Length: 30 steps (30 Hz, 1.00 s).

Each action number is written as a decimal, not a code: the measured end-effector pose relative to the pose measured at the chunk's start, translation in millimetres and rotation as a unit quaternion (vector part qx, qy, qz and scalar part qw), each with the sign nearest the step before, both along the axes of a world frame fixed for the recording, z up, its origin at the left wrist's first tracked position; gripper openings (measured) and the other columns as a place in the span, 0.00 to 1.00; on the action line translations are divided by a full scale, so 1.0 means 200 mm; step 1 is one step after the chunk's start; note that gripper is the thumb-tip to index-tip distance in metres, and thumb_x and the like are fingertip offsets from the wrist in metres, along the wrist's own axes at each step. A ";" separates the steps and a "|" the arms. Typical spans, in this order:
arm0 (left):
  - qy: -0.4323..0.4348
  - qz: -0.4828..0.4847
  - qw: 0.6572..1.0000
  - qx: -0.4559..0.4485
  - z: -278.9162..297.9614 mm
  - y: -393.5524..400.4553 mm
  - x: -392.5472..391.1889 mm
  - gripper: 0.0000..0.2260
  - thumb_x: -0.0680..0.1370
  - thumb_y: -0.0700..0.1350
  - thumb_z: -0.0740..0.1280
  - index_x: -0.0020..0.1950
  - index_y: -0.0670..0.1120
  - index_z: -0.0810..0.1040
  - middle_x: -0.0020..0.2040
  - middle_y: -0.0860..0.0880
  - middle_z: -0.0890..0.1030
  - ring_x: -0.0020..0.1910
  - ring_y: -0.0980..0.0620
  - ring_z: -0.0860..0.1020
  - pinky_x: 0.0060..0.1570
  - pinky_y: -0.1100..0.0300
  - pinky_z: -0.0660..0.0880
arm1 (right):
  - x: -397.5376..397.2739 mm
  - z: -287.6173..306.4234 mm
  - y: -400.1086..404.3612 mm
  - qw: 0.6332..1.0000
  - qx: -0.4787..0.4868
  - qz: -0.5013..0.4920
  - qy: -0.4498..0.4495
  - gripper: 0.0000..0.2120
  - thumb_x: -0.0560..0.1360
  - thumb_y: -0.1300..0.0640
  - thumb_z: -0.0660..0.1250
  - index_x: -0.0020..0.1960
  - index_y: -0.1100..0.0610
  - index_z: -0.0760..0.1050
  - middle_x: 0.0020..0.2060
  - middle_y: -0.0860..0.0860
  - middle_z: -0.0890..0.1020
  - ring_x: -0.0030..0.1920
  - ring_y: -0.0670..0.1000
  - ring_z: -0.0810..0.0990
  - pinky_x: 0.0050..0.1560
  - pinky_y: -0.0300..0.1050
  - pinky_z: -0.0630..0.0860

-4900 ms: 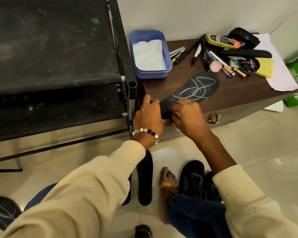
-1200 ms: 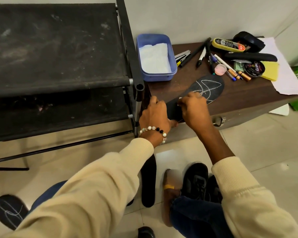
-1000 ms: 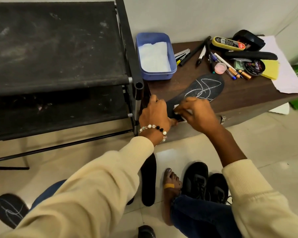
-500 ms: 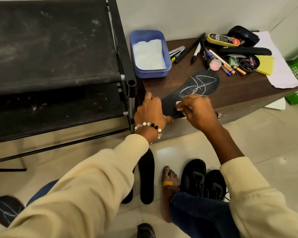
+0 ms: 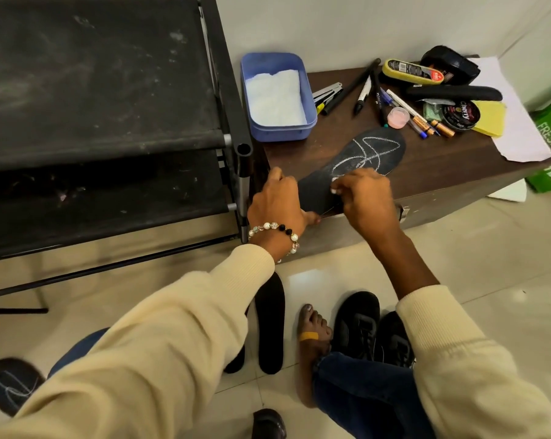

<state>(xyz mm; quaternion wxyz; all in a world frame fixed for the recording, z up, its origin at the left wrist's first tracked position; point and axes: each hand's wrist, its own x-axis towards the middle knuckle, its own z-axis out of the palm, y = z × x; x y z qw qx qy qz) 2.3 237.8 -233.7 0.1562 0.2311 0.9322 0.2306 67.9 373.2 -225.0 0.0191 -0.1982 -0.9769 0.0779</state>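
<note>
A black insole point(image 5: 367, 155) with white chalk loops lies on the dark wooden table point(image 5: 432, 160), its heel end over the table's near edge. My left hand point(image 5: 277, 201) grips that heel end, thumb underneath. My right hand point(image 5: 364, 198) pinches a small white piece of chalk point(image 5: 334, 189) with its tip on the insole's middle. The insole's heel part is partly hidden by both hands.
A blue tub point(image 5: 277, 96) with white powder stands at the table's back left; pens, a polish tin point(image 5: 461, 115), brushes and paper lie at the back right. A black shelf rack point(image 5: 109, 122) stands left. On the floor lie insoles point(image 5: 269, 324) and black shoes point(image 5: 359, 324).
My right hand has slid the chalk back and forth along the insole's heel half, ending a little nearer its middle. My left hand has kept hold of the heel end.
</note>
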 end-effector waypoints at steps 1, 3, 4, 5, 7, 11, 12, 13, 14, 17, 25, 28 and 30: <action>0.000 -0.001 1.000 -0.002 0.00 0.00 0.00 0.29 0.66 0.57 0.78 0.62 0.46 0.76 0.64 0.48 0.69 0.56 0.42 0.76 0.48 0.52 0.76 | 0.00 0.00 0.01 1.000 0.006 -0.020 -0.005 0.14 0.76 0.65 0.61 0.59 0.59 0.79 0.55 0.58 0.80 0.58 0.58 0.73 0.56 0.49 0.69; -0.002 -0.003 1.000 -0.002 0.00 0.00 0.00 0.28 0.66 0.57 0.78 0.61 0.46 0.76 0.63 0.48 0.69 0.55 0.42 0.76 0.48 0.52 0.76 | -0.01 0.01 -0.03 1.000 0.010 -0.018 -0.014 0.14 0.77 0.64 0.62 0.59 0.59 0.79 0.56 0.58 0.79 0.59 0.58 0.73 0.57 0.49 0.70; -0.001 -0.002 1.000 0.002 -0.01 0.00 0.00 0.28 0.66 0.56 0.77 0.60 0.46 0.76 0.63 0.48 0.69 0.54 0.42 0.76 0.47 0.51 0.77 | -0.01 0.01 -0.06 1.000 0.004 0.006 -0.018 0.14 0.77 0.64 0.62 0.59 0.59 0.79 0.55 0.58 0.79 0.59 0.58 0.73 0.56 0.49 0.71; 0.003 0.001 1.000 0.007 -0.01 0.00 0.00 0.26 0.67 0.55 0.77 0.60 0.46 0.77 0.62 0.48 0.70 0.53 0.41 0.77 0.46 0.50 0.77 | -0.01 0.02 -0.10 0.999 -0.004 0.041 -0.021 0.14 0.76 0.64 0.61 0.59 0.59 0.79 0.55 0.58 0.80 0.58 0.58 0.74 0.56 0.50 0.70; 0.013 0.006 1.000 0.006 -0.01 0.00 0.00 0.22 0.69 0.53 0.76 0.59 0.46 0.77 0.61 0.48 0.70 0.51 0.41 0.78 0.43 0.51 0.76 | -0.01 0.03 -0.14 0.994 -0.034 0.100 -0.016 0.13 0.75 0.65 0.62 0.57 0.59 0.81 0.53 0.57 0.81 0.56 0.57 0.76 0.57 0.47 0.70; 0.001 -0.003 1.000 0.001 -0.01 0.00 0.00 0.28 0.66 0.57 0.77 0.61 0.45 0.76 0.62 0.48 0.69 0.53 0.41 0.77 0.47 0.48 0.77 | 0.02 0.07 -0.07 0.946 -0.303 -0.059 0.105 0.09 0.73 0.67 0.69 0.50 0.57 0.83 0.44 0.49 0.83 0.45 0.46 0.80 0.48 0.30 0.74; -0.001 -0.004 1.000 -0.001 0.00 0.00 -0.01 0.29 0.66 0.57 0.77 0.61 0.45 0.76 0.62 0.48 0.69 0.53 0.41 0.77 0.48 0.48 0.78 | 0.03 0.08 -0.05 0.904 -0.389 -0.103 0.148 0.11 0.73 0.69 0.68 0.50 0.56 0.82 0.42 0.50 0.82 0.43 0.45 0.79 0.48 0.35 0.76; -0.002 -0.005 1.000 -0.004 0.00 0.00 -0.01 0.29 0.66 0.57 0.78 0.61 0.45 0.76 0.62 0.48 0.69 0.53 0.42 0.77 0.47 0.49 0.78 | 0.04 0.08 -0.03 0.864 -0.450 -0.129 0.182 0.14 0.73 0.71 0.66 0.53 0.56 0.81 0.39 0.51 0.81 0.42 0.44 0.79 0.46 0.38 0.78; -0.004 -0.004 1.000 -0.006 0.00 0.00 -0.01 0.29 0.65 0.57 0.78 0.61 0.45 0.76 0.62 0.48 0.69 0.53 0.42 0.77 0.47 0.50 0.77 | 0.04 0.09 -0.02 0.834 -0.493 -0.140 0.206 0.17 0.74 0.73 0.64 0.55 0.55 0.79 0.38 0.51 0.79 0.40 0.43 0.78 0.45 0.40 0.78; -0.003 -0.007 1.000 -0.012 0.01 0.00 0.00 0.29 0.66 0.57 0.77 0.61 0.46 0.75 0.63 0.48 0.69 0.54 0.42 0.76 0.47 0.51 0.77 | 0.02 0.12 -0.01 0.788 -0.553 -0.144 0.230 0.22 0.74 0.75 0.61 0.58 0.54 0.78 0.40 0.53 0.75 0.42 0.44 0.78 0.50 0.45 0.79; -0.005 -0.008 1.000 -0.024 0.01 0.01 -0.01 0.30 0.66 0.57 0.77 0.63 0.47 0.74 0.64 0.48 0.68 0.56 0.43 0.76 0.46 0.53 0.74 | -0.06 0.05 -0.01 0.879 -0.353 -0.192 0.257 0.08 0.70 0.61 0.73 0.48 0.55 0.78 0.46 0.47 0.82 0.47 0.42 0.81 0.48 0.37 0.79; -0.006 -0.007 1.000 -0.019 0.01 0.00 -0.01 0.31 0.65 0.58 0.78 0.63 0.46 0.75 0.63 0.49 0.68 0.56 0.43 0.76 0.47 0.52 0.76 | -0.04 0.04 -0.02 0.936 -0.262 -0.123 0.199 0.07 0.71 0.64 0.71 0.47 0.57 0.76 0.42 0.46 0.79 0.40 0.43 0.78 0.42 0.32 0.75; -0.006 -0.008 1.000 -0.014 0.01 0.00 -0.01 0.31 0.65 0.58 0.78 0.62 0.46 0.75 0.63 0.49 0.69 0.55 0.43 0.76 0.47 0.51 0.76 | -0.02 0.04 0.00 0.967 -0.208 -0.067 0.129 0.11 0.70 0.68 0.70 0.49 0.58 0.73 0.43 0.50 0.79 0.40 0.48 0.77 0.44 0.35 0.73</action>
